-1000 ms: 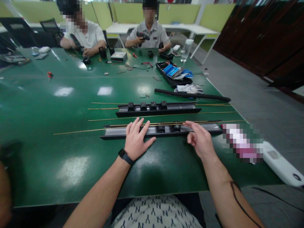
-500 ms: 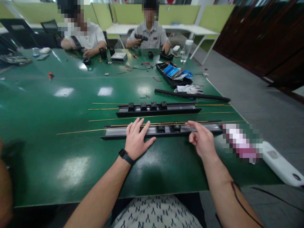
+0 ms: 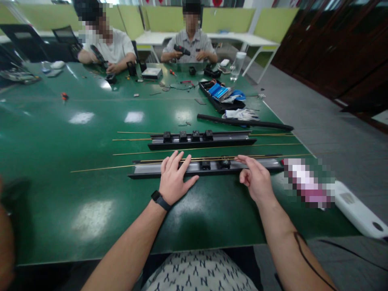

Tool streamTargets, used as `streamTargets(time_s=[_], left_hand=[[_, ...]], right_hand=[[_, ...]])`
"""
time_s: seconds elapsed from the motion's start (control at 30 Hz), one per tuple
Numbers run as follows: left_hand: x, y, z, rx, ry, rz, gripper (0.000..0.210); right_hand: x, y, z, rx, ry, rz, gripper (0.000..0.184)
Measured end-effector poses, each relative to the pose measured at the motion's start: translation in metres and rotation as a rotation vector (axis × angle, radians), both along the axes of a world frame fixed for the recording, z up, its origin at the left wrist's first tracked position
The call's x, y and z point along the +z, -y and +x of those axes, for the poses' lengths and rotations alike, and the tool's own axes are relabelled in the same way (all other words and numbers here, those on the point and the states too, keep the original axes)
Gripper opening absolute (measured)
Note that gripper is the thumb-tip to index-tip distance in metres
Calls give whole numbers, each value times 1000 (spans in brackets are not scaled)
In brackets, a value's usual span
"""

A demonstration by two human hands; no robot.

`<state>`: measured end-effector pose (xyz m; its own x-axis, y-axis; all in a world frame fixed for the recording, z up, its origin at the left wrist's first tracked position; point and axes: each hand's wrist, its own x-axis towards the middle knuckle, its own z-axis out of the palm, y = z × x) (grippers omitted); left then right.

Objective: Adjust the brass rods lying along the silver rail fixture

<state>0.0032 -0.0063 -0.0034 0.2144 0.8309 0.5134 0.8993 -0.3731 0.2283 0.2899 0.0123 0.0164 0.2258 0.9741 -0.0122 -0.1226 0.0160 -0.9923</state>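
A black channel rail (image 3: 147, 168) with a pale inner face lies crosswise in front of me. Small black blocks (image 3: 224, 162) sit in it, and thin brass-coloured rods (image 3: 100, 169) run along its far edge. My left hand (image 3: 175, 178) rests over the rail with its fingers spread, hiding part of it. To the right, my right hand (image 3: 257, 178) has its fingers stretched out, the tips at the rods by the rail's far edge. Its thumb is bent inward, apart from the fingertips. Behind lies a second black rail (image 3: 201, 143) holding several similar blocks.
A black strip (image 3: 245, 121), white gloves (image 3: 241, 114) and a black tray (image 3: 226, 107) of blue items lie beyond. A white device (image 3: 359, 210) is at right. Across the table, one person (image 3: 190, 44) holds a power drill (image 3: 182, 49); another (image 3: 106, 52) works at left.
My right hand has slid slightly left along the rail; my left hand stays put. Across the table, the person with the drill has raised their other hand from the black part.
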Motion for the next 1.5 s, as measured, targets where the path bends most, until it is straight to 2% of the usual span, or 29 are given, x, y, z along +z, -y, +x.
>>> streamTargets(time_s=[0.3,0.93,1.33,1.5], left_hand=[[0,1,0,3,4,-15,68],[0,1,-1,-3,0,-10,67],[1,1,0,-2,10,-37,68],[1,1,0,-4,7,-26,68]], right_hand=[[2,3,-2,63,8,-21,38],[1,-1,1,-61,-9,7,35],[1,-2,1,-55,4,0,36],[1,0,0,-4,10,-17,38]])
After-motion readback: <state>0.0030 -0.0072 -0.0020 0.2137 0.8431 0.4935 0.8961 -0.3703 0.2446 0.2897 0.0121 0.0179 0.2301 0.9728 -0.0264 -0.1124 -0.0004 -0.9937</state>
